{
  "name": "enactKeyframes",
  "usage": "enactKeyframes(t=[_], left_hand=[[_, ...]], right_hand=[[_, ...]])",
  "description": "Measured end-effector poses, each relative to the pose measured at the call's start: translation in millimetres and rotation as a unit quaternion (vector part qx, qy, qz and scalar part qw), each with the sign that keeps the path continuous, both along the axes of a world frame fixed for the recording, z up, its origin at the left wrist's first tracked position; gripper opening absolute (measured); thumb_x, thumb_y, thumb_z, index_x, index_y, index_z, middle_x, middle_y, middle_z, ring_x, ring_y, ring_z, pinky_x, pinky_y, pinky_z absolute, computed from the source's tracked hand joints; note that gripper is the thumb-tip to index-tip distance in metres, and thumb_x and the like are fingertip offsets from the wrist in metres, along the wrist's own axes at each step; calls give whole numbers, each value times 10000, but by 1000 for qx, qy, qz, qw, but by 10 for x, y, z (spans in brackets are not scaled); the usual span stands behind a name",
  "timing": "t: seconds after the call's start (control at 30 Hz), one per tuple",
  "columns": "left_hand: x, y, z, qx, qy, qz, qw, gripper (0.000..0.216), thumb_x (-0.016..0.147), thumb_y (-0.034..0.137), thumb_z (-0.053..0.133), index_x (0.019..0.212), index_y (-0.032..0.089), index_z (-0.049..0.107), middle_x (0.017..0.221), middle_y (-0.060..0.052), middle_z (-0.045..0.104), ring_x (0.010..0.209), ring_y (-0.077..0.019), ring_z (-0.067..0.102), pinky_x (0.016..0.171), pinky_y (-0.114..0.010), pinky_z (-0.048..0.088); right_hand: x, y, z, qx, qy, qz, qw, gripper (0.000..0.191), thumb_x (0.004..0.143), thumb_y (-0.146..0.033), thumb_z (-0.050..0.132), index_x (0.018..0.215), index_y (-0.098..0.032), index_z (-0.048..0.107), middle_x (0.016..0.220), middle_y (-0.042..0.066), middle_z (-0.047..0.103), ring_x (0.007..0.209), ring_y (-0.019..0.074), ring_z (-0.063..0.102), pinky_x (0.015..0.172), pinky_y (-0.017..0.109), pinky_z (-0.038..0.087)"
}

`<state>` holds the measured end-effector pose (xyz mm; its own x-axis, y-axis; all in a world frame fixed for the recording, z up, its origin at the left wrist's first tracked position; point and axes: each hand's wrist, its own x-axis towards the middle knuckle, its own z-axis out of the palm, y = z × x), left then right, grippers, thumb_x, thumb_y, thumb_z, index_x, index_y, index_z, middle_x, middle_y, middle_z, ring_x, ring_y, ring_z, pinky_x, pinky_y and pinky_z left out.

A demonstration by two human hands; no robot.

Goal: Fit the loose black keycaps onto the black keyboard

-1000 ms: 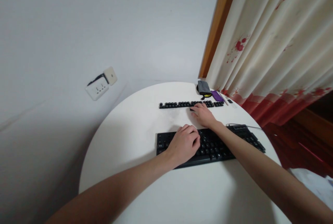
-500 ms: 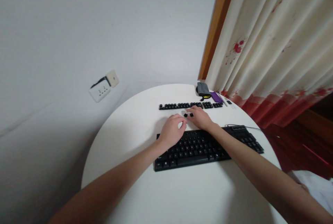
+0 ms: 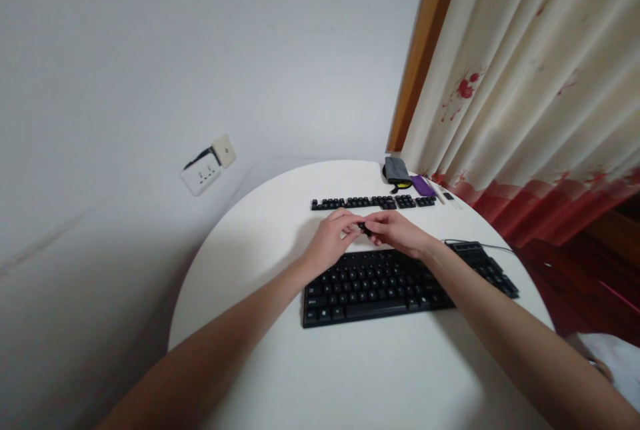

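My left hand [image 3: 331, 241] and my right hand [image 3: 400, 233] meet above the back edge of a black keyboard [image 3: 383, 309]. Small black keycaps [image 3: 365, 227] are pinched between their fingertips, though how many is hard to see. My left thumb and fingers close on them from the left, my right ones from the right. Part of the keyboard's upper rows lies beneath my hands and right forearm. Behind my hands, a long line of loose black keycaps [image 3: 363, 203] lies in groups on the white table [image 3: 240, 270].
At the table's back right are a grey pouch [image 3: 397, 173] with a yellow edge, a purple cloth-like item [image 3: 423, 185], a pale stick-like tool [image 3: 437, 193] and a small black piece [image 3: 448, 197]. The keyboard's cable [image 3: 483, 245] runs off the right edge. A wall and curtain border the table.
The two loose keycaps near my right hand are off the table and between my fingertips. My hands have come together, with the right hand closing on the keycaps. The view has shifted slightly.
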<state>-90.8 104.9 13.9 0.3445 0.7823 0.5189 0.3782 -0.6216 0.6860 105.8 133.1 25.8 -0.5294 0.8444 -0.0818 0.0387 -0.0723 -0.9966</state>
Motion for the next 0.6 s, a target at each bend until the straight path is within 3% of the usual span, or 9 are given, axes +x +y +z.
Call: enactKeyframes(t=[0.1,0.27,0.43,0.6], left_hand=[[25,-103,95,38,0,-21,999,226,892,143,619,1093,224,685,970,-26,608,848,-128,607,773,-285,541],[87,-202,147,78,30,-51,995,188,886,179,648,1063,219,693,949,-31,633,893,-149,613,809,-300,525],[189,-338,167,64,33,-49,996,155,887,167,629,1025,201,691,960,-37,648,897,-146,621,833,-297,525],[278,-451,178,54,36,-34,997,127,868,172,639,982,191,690,934,-43,669,869,-152,631,818,-300,532]], right_hand=[[104,-197,122,-65,60,22,996,325,739,-394,795,896,-123,712,694,1,599,589,75,498,563,210,374],[242,-443,180,-71,54,29,996,371,715,-395,815,943,-119,719,709,3,602,591,74,486,545,217,353],[425,-593,138,69,-30,-55,996,285,751,-397,773,857,-139,717,679,-5,607,583,93,496,566,243,405],[571,-729,23,250,-116,-156,948,223,786,-312,739,960,-181,693,806,20,667,710,151,581,695,300,481]])
